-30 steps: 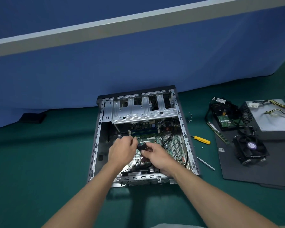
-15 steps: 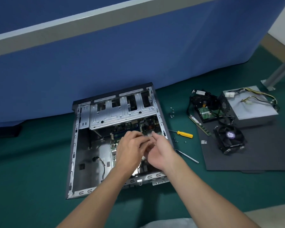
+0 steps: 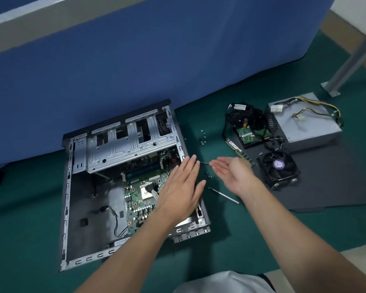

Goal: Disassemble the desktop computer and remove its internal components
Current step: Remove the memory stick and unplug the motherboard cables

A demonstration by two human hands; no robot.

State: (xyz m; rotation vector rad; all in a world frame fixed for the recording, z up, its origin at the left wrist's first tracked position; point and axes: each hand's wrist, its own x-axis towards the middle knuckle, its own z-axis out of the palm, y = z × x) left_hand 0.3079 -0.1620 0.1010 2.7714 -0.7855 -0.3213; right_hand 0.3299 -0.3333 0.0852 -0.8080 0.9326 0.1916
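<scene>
At the computer case, left grip and right grip, both flat-fingered and empty.

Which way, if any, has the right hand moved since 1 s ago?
Yes: right hand moved rightward, from over the motherboard to outside the case's right wall.

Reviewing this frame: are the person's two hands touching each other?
Apart. The head view shows a strip of green surface between the fingertips of the left hand and the right hand; both hands are open.
</scene>
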